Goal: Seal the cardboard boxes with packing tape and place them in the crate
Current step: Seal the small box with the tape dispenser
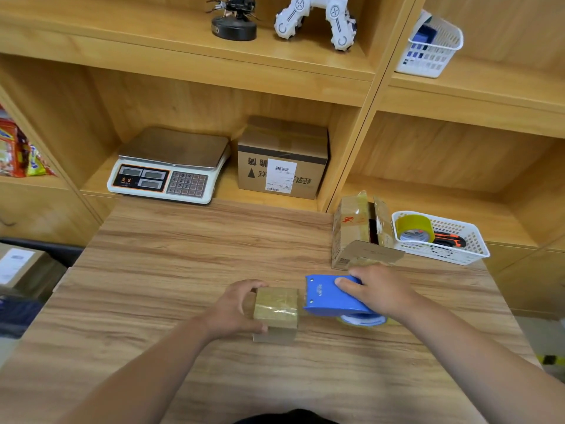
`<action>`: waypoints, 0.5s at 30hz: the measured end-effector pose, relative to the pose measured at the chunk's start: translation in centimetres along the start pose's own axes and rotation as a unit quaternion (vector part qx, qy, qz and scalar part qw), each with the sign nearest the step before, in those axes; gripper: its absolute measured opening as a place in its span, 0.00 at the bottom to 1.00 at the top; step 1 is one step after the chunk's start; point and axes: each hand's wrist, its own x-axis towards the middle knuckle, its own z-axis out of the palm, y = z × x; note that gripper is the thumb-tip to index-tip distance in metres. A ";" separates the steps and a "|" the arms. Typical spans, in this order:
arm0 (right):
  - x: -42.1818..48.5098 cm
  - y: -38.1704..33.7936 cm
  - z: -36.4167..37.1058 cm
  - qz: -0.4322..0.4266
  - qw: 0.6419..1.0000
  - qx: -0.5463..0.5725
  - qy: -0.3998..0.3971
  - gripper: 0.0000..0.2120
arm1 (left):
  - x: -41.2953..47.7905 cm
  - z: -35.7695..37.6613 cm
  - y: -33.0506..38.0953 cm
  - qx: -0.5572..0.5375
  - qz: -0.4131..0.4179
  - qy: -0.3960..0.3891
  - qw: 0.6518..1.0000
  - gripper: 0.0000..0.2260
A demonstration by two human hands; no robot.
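Left hand (pixel 235 307) grips the small box (pixel 276 313) steady, right hand (pixel 377 290) grasps the blue dispenser (pixel 328 296) just right of it; I'd pull flat and keep tension.

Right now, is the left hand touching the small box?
Touching. Head view: the left hand grips the small box, fingers on its far edge, thumb on its near corner.
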 end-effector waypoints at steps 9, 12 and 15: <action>-1.0 1.8 0.9 0.009 1.000 -0.017 -0.016 0.21 | -0.2 0.5 0.8 0.011 -0.014 -0.029 0.999 0.34; -1.0 2.0 1.4 0.017 1.000 -0.006 -0.016 0.20 | -0.3 0.5 1.2 0.013 -0.016 -0.032 0.999 0.35; -1.0 2.1 2.0 0.020 1.000 -0.011 -0.016 0.20 | -0.5 0.4 1.4 0.014 -0.021 -0.036 0.999 0.35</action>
